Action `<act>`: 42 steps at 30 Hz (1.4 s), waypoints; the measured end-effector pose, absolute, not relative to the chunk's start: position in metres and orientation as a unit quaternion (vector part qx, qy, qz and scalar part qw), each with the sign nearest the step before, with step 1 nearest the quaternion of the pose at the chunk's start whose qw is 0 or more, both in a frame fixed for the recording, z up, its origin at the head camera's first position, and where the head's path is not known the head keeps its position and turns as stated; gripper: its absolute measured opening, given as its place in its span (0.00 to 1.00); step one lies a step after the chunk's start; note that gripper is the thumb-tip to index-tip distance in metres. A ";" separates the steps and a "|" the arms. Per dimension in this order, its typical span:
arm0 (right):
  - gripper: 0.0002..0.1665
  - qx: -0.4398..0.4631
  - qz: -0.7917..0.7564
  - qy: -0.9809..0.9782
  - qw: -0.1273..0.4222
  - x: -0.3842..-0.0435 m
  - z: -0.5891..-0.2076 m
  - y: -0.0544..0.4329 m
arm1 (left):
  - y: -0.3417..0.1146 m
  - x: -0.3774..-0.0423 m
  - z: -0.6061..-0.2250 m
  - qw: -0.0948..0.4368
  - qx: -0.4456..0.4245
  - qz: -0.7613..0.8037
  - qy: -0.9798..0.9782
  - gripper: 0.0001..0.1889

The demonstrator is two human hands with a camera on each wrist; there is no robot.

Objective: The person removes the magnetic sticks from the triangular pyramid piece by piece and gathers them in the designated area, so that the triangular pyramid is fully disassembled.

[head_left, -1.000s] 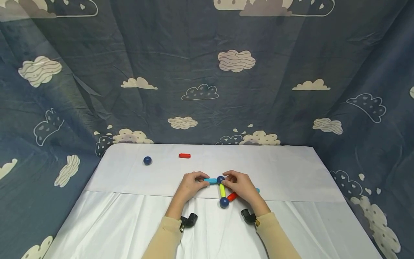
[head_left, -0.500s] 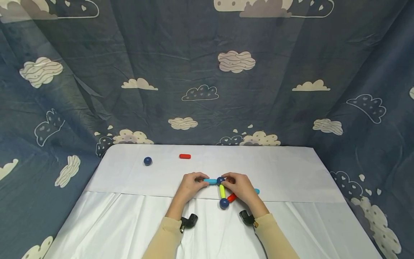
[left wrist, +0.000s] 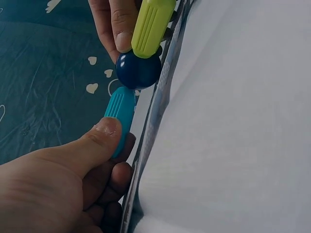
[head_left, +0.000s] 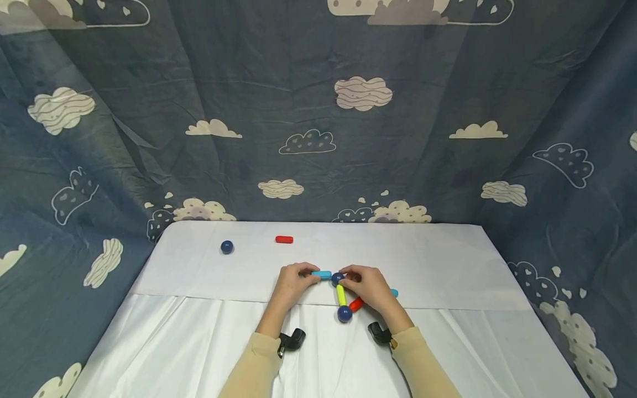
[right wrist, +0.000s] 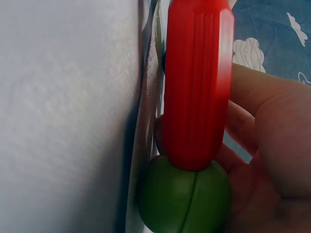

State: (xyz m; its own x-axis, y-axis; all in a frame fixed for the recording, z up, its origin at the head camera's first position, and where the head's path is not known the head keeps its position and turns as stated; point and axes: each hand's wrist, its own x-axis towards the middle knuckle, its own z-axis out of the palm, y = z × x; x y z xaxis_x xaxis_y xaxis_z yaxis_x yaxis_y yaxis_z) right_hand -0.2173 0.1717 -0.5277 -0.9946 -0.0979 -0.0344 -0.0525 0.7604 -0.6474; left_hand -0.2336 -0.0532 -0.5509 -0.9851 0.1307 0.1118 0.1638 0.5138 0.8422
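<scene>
Both hands at work above white surface (head_left: 199,271), head view. L hand (head_left: 292,284): thumb & fingers pinch lt-blue rod (left wrist: 120,107), whose far end meets dk-blue ball (left wrist: 140,73). R hand (head_left: 368,286): fingertips grasp same ball. From it, yellow-green rod (head_left: 340,295) runs twd wearer to 2nd dk-blue ball (head_left: 344,314); red rod (head_left: 356,304) slants off this to the R, partly hidden under R hand. R wrist view: red rod end seated on green ball (right wrist: 184,196), beside palm. Tip of another lt-blue rod (head_left: 395,293) shows just past R hand; its attachment hidden. Farther back, well apart: loose dk-blue ball (head_left: 226,247) (L) & loose red rod (head_left: 284,239). Behind: dk cloth w/ cloud motifs (head_left: 249,83).
</scene>
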 end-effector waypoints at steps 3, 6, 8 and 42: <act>0.16 -0.040 -0.345 0.937 0.035 -0.218 -0.527 0.172 | -0.053 -0.234 -0.551 0.017 -0.084 -0.493 -0.866 0.07; 0.16 -0.039 -0.345 0.937 0.036 -0.218 -0.527 0.173 | -0.054 -0.234 -0.551 0.014 -0.083 -0.501 -0.861 0.07; 0.16 -0.039 -0.345 0.937 0.034 -0.218 -0.528 0.173 | -0.054 -0.234 -0.552 0.013 -0.079 -0.507 -0.858 0.08; 0.16 -0.036 -0.357 0.933 0.029 -0.215 -0.527 0.172 | -0.126 -0.292 -0.515 0.091 0.028 -0.559 -0.824 0.11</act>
State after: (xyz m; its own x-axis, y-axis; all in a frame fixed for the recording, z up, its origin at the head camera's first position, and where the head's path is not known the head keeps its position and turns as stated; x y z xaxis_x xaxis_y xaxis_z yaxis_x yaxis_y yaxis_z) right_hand -0.2151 0.1719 -0.5271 -0.9957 -0.0887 -0.0277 -0.0475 0.7428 -0.6678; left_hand -0.2924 -0.1255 -0.5148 -0.9817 -0.1481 0.1195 0.0564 0.3731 0.9261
